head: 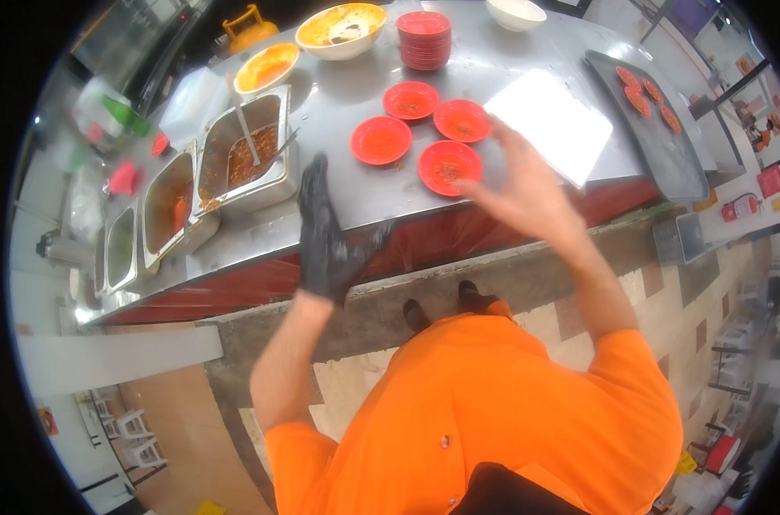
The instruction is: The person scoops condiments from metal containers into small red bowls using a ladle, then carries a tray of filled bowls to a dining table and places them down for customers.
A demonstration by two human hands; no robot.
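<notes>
My left hand [329, 238], in a black glove, is held over the counter's front edge. Its thumb stands apart from the fingers, and nothing is in it. My bare right hand [525, 183] is blurred, thumb and fingers spread. Its thumb overlaps the rim of the nearest small red dish [450, 168]; whether they touch I cannot tell. A second red dish [462, 120] lies by the fingertips. Beyond stand a third red dish [410, 101] and another red dish [381, 140] at the left. Each dish holds a little reddish food.
A steel pan [284, 170] of chunky sauce with utensils stands left of my gloved hand, beside another steel pan [171, 199]. Behind are stained bowls [342, 32] and stacked red dishes [423, 42]. White sheets [551, 122] and a grey tray [660, 154] with filled dishes lie right.
</notes>
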